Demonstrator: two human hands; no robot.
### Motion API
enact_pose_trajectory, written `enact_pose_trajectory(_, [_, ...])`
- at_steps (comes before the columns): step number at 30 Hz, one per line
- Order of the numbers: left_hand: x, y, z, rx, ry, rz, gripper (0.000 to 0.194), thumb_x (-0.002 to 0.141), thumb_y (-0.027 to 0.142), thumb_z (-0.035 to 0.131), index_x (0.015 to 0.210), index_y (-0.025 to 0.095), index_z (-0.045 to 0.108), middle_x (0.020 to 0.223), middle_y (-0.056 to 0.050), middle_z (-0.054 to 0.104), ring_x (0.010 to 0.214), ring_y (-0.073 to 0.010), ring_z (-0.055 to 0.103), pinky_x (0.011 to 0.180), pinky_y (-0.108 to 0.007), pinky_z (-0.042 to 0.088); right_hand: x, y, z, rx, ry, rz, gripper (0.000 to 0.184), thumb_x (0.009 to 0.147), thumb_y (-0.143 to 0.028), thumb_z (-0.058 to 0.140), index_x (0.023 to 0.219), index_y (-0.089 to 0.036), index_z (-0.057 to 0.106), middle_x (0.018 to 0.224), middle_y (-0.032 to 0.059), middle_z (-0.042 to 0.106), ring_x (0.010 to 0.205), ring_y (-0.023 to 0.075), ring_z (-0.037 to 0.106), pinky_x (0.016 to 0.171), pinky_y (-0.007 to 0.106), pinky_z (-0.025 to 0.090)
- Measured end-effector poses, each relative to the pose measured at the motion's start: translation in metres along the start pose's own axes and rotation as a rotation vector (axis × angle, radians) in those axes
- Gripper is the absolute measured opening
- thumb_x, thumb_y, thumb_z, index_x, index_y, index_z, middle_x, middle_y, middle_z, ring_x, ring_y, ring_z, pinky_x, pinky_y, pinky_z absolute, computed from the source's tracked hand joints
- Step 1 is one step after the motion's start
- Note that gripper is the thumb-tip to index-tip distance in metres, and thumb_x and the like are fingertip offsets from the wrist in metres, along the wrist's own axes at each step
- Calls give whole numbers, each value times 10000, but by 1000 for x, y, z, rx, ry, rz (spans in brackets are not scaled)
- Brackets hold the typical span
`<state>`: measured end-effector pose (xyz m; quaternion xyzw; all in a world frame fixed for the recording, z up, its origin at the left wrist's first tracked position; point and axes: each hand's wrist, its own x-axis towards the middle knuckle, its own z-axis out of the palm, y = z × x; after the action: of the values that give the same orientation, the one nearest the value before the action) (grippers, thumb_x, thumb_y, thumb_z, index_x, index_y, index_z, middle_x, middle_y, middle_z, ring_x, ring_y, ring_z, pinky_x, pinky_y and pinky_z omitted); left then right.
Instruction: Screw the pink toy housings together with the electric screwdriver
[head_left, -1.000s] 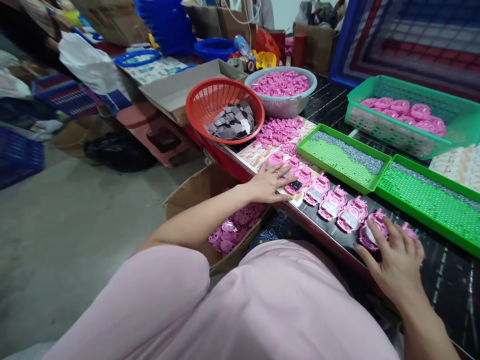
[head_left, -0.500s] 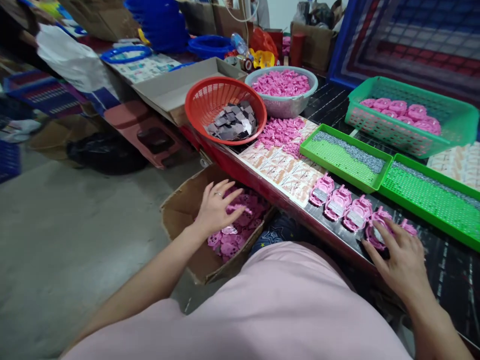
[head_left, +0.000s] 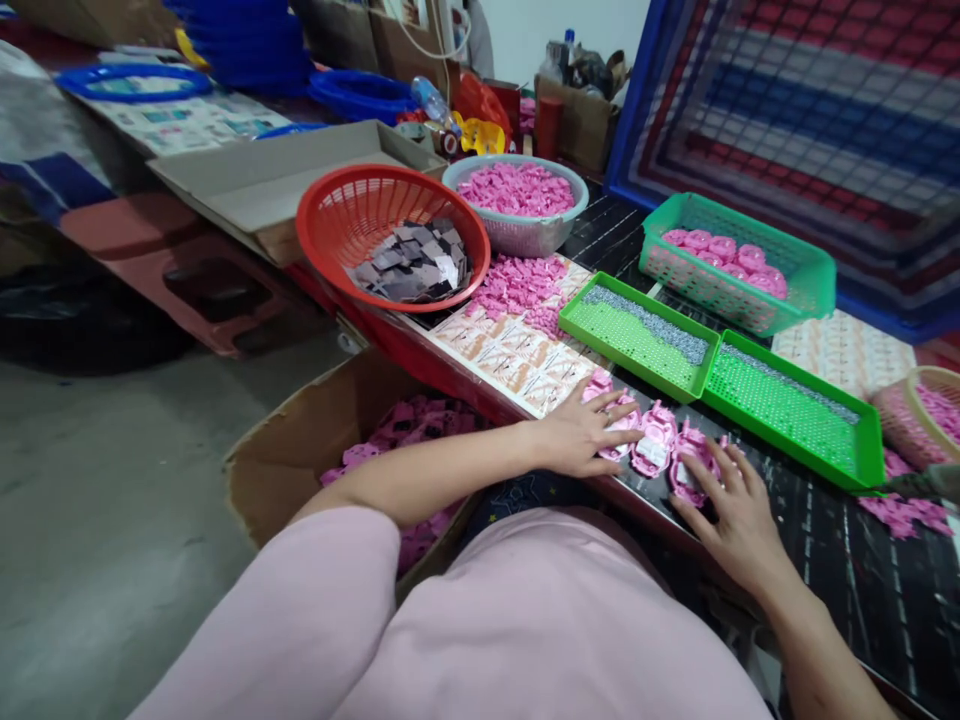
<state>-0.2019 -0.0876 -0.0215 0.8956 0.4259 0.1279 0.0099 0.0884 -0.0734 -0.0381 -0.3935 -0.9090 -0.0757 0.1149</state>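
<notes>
- Nearest, below the worktop (head_left: 862,585), a brown cardboard box (head_left: 259,480) with soft, bent walls held heaped pink parts (head_left: 420,425), glossy in places.
- The right hand (head_left: 742,530) lay with thumb and fingers loosely spread about a pink casing near the worktop's front edge; whether it gripped the casing could not be told.
- The left hand (head_left: 574,435) was opened wide, palm down, fingers fanned over the casings at the other end of the row, with nothing seen clasped in it.
- Between the hands sat another casing (head_left: 654,440), rounded in outline, hard plastic by its look, with raised edges and a pale flat rectangle in its middle.
- A light, flat touch seemed best here: even pressure from both ends would keep the row straight, while a hard push might tip a casing or catch its small projections.
- Beyond lay a patterned sheet (head_left: 517,355), its surface flat and slightly shiny.
- Green trays (head_left: 600,322), shallow and perforated, carried fine grey bits, too small to identify.
- Farther off, a red basket (head_left: 360,200) with slotted walls held thin grey squares (head_left: 412,262).
- Behind it, a pale bowl (head_left: 525,236) brimmed with small pink pieces (head_left: 517,190).
</notes>
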Motion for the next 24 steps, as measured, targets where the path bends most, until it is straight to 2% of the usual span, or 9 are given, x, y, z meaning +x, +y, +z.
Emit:
enact_pose_trajectory(4, [-57, 1, -5, 18, 85, -58, 530, 919, 558, 470, 1352, 256, 523, 1474, -113, 431, 1378, -341, 367, 1138, -624, 134, 21, -30, 2, 105, -18, -149, 516, 867, -522, 533, 1301, -242, 539, 1471, 120, 402, 1388, 350, 287, 1058, 581, 389])
enact_pose_trajectory(8, [-124, -2, -16, 15, 90, -143, 488, 925, 499, 493, 1347, 255, 523, 1478, -90, 432, 1387, -297, 365, 1173, -577, 101, 72, -84, 5, 230, -145, -270, 493, 869, -545, 510, 1225, -214, 590, 1483, 133, 394, 1397, 371, 266, 1073, 633, 333])
enact_pose_trajectory(10, [-159, -4, -19, 16, 98, -218, 489, 917, 461, 517, 1356, 244, 513, 1492, -106, 406, 1385, -286, 374, 1164, -555, 169, 101, -120, 10, 295, -177, -347, 510, 853, -499, 548, 1265, -197, 563, 1480, 156, 395, 1380, 399, 283, 1058, 676, 309])
enact_pose_trajectory(12, [-193, -4, -17, 45, 136, -346, 475, 904, 434, 540, 1337, 241, 531, 1453, -102, 464, 1356, -273, 418, 1147, -528, 237, 125, -159, 16, 334, -184, -444, 569, 841, -498, 564, 1322, -199, 512, 1498, 141, 377, 1391, 383, 268, 1093, 672, 264])
enact_pose_trajectory(16, [-249, 1, -8, 151, 314, -653, 240, 917, 339, 511, 973, 211, 706, 1120, -64, 702, 1087, -216, 634, 1064, -446, 376, 147, -221, 23, 402, -180, -660, 653, 838, -504, 583, 1362, -139, 448, 1516, 171, 341, 1398, 360, 268, 1090, 698, 245])
enact_pose_trajectory(18, [-265, 3, -4, 183, 368, -729, 234, 915, 323, 514, 842, 209, 705, 951, -32, 733, 919, -187, 677, 984, -395, 436, 151, -229, 19, 419, -167, -759, 572, 850, -491, 575, 1317, -172, 491, 1488, 140, 399, 1389, 325, 302, 1089, 688, 263])
enact_pose_trajectory(20, [-269, -1, 0, 220, 424, -750, 237, 909, 329, 525, 800, 196, 688, 858, -21, 728, 813, -178, 678, 913, -362, 468, 157, -220, 11, 432, -134, -826, 440, 879, -471, 539, 1233, -211, 560, 1434, 91, 479, 1365, 275, 357, 1107, 611, 308])
enact_pose_trajectory(22, [-261, -10, 0, 215, 483, -685, 235, 908, 328, 530, 773, 198, 671, 787, -9, 714, 746, -166, 667, 841, -329, 492, 170, -197, -2, 445, -77, -818, 344, 901, -443, 511, 1145, -225, 616, 1351, 61, 563, 1302, 238, 442, 1101, 514, 363])
enact_pose_trajectory(24, [-241, -22, -2, 175, 546, -597, 202, 906, 304, 537, 791, 203, 670, 795, -6, 710, 738, -153, 663, 804, -300, 508, 187, -162, -19, 451, -11, -731, 300, 905, -418, 508, 1078, -217, 650, 1243, 56, 639, 1215, 216, 523, 1067, 445, 412])
